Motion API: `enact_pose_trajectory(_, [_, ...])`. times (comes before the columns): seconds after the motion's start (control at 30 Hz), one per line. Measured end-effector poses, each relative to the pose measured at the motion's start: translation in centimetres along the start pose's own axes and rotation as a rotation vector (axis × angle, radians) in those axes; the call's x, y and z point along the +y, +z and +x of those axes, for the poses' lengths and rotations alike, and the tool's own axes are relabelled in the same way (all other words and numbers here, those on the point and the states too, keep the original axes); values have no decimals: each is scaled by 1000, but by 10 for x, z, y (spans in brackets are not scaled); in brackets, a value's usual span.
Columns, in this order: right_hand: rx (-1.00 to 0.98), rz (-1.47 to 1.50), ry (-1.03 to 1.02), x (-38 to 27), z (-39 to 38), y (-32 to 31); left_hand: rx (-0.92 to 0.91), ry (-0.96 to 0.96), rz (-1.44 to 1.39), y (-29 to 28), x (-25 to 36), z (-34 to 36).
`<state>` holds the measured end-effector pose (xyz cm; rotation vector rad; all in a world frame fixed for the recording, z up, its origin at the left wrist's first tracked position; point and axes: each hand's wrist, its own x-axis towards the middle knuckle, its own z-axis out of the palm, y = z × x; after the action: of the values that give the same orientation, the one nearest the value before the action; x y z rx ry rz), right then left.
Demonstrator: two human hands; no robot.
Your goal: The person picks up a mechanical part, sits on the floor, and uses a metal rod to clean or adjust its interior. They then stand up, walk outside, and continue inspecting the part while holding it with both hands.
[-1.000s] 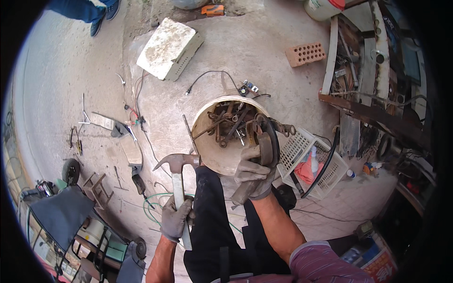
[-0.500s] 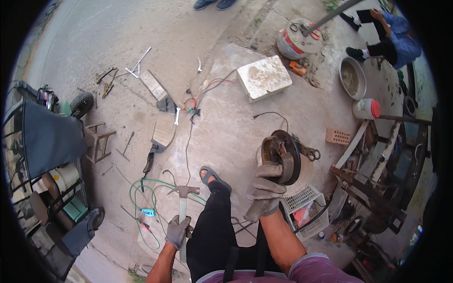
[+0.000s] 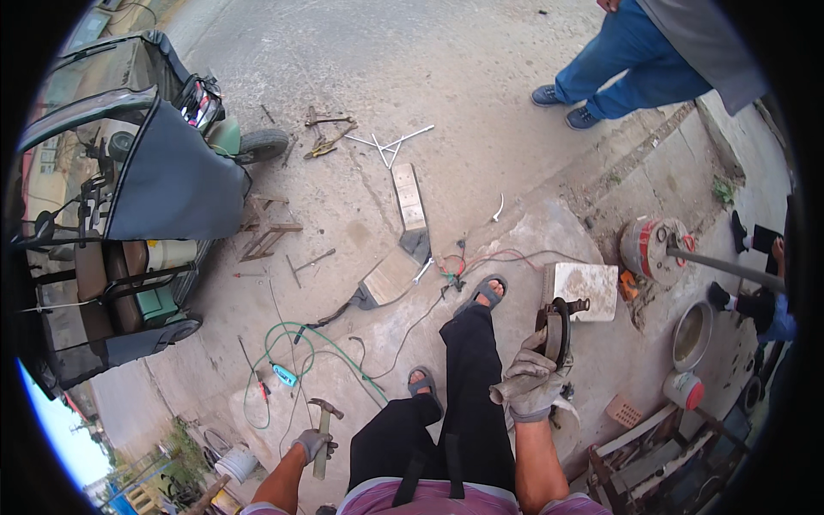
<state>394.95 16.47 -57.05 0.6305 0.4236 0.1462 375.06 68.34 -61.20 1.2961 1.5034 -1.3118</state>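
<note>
A grey-gloved left hand [image 3: 312,444] is closed around the handle of a claw hammer [image 3: 324,422], its head pointing up and away from me. Out in front on the right, my gloved right hand [image 3: 530,382] grips a dark, rusty round brake part [image 3: 560,333] with a metal lever sticking out of it. That part is seen nearly edge-on, and the glove covers its near side. Just beyond it lies a dirty white block [image 3: 590,290], which the part partly overlaps in view.
Cables, a green hose [image 3: 342,350], an open-end wrench [image 3: 423,271] and hinged boards [image 3: 390,276] lie on the concrete ahead. A covered three-wheeler [image 3: 176,184] stands left. A person in blue trousers [image 3: 631,64] stands far right. A metal frame [image 3: 652,446] and bucket [image 3: 683,390] are at right.
My view has swung right-to-left and I have stepped, so the ground things now appear farther right. The brake part has turned edge-on in my right hand. The hammer stays in my left.
</note>
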Motion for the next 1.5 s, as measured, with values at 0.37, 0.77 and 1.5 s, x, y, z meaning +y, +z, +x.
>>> enact_pose_trajectory(0.37, [129,-96,137,-21,300,162,-8,56,-71,142,147,-23])
enact_pose_trajectory(0.77, [260,-488,445,34,613,250,-183,533,738,225,403,74])
enact_pose_trajectory(1.5, [251,-1884,1428,73,1192,183,139,424,-1037,207,970,-46])
